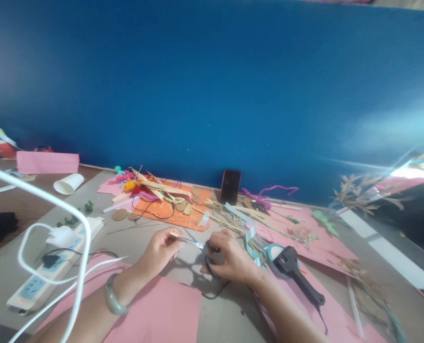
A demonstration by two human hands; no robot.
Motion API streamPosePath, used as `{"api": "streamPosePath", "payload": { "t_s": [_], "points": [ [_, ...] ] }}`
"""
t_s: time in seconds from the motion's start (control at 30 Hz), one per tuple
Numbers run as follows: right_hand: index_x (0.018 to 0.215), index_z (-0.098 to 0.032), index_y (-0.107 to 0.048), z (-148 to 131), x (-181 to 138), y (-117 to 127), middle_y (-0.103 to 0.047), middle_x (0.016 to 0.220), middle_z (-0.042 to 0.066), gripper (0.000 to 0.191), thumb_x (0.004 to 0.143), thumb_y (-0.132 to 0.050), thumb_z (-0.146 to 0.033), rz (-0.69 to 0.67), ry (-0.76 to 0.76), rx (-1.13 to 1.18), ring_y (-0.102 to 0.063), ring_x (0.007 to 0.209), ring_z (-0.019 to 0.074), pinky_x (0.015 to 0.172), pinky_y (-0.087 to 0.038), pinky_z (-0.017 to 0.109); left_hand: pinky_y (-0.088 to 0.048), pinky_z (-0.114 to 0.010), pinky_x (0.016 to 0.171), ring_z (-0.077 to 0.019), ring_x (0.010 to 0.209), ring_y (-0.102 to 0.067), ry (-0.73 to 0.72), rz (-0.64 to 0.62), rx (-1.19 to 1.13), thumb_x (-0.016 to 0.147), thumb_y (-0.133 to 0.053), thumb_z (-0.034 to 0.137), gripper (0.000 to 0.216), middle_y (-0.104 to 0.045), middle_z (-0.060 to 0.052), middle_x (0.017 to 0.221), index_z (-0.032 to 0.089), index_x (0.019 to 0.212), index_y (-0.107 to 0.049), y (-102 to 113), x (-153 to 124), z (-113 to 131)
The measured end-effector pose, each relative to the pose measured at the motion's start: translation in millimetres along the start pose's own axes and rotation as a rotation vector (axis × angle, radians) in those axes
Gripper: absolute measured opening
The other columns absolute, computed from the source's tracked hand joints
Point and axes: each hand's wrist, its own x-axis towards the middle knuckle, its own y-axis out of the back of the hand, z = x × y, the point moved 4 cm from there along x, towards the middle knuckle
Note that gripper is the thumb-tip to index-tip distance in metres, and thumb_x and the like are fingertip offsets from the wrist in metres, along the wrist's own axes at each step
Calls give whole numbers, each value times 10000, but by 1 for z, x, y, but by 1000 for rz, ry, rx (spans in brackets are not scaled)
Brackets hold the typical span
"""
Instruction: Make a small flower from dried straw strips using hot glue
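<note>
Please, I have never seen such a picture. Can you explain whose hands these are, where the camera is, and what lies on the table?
There is no machine: a person works with bare hands, and the one camera sits on their head, looking down. The left hand pinches a thin pale strip; the right hand holds black-handled metal scissors at it. On the grey table lie pink paper sheets, a black glue gun, a white power strip and an orange sheet.

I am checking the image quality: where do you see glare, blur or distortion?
Head view: glare streaks cross the right side over the dried plants; the white cable at left is blurred; the lower right corner smears; the left hand, right hand and scissors are fairly sharp, soft shadow beneath.
</note>
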Motion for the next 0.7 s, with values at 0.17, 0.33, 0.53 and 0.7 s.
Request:
{"api": "streamPosePath", "payload": {
  "t_s": [0.17, 0.33, 0.53, 0.7],
  "points": [
    [661, -198, -471, 1, -1, 0, -540, 670, -30, 353, 613, -775, -372, 6, 14, -18, -459, 636, 134, 745, -323, 319, -303, -182, 449, -56, 455, -409, -29, 4, -8, 797, -604, 250, 109, -495, 54, 574, 149, 758, -604, 1, 1, 1],
    [667, -195, -477, 2, -1, -1, -547, 671, -22, 320, 647, -738, -380, 10, 46, -18, -465, 625, 131, 741, -320, 319, -313, -181, 451, -58, 448, -412, -31, 21, -6, 794, -608, 260, 107, -482, 61, 543, 155, 772, -620, 1, 1, 2],
    [677, -197, -474, 2, -1, -2, -540, 675, -22, 291, 653, -724, -345, 18, 54, -30, -461, 630, 133, 744, -311, 316, -325, -183, 451, -60, 453, -424, -28, 39, 3, 786, -610, 276, 125, -514, 45, 577, 156, 758, -621, 2, 1, 2],
    [653, -201, -465, 1, -1, -1, -531, 658, -29, 323, 648, -745, -364, 16, 41, -16, -447, 622, 132, 732, -304, 313, -319, -185, 460, -65, 465, -421, -18, 31, 16, 762, -616, 264, 110, -492, 52, 563, 156, 740, -617, 2, 1, 1]
  ]
}}
